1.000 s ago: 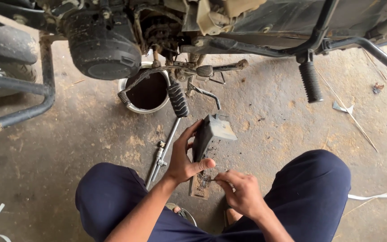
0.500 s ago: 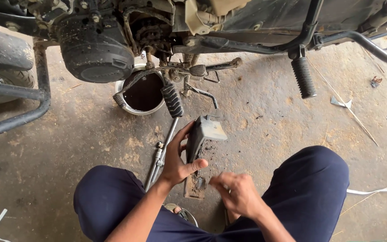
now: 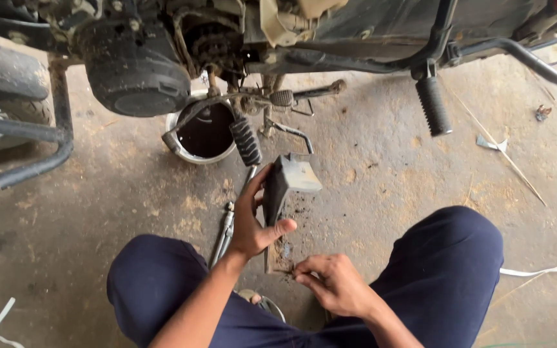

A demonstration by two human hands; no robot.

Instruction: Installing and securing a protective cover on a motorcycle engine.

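I squat on a concrete floor beside a motorcycle (image 3: 162,58). My left hand (image 3: 256,216) grips a long, dirty black-and-grey part (image 3: 285,190), standing it on end on the floor between my knees. My right hand (image 3: 330,280) is low by the part's bottom end, fingertips pinched together at its dirty base; whether it holds anything small I cannot tell. A metal wrench (image 3: 224,229) lies on the floor just left of my left hand.
A round metal pan of dark oil (image 3: 204,132) sits under the engine. Rubber-covered footpegs (image 3: 246,140) (image 3: 433,106) hang close above the floor. A tyre and crash-guard bar (image 3: 27,122) are at left. White strips and scraps (image 3: 539,270) litter the right floor.
The view has shifted slightly. My left hand keeps the part upright, and my right hand has moved down and closer to its bottom end.
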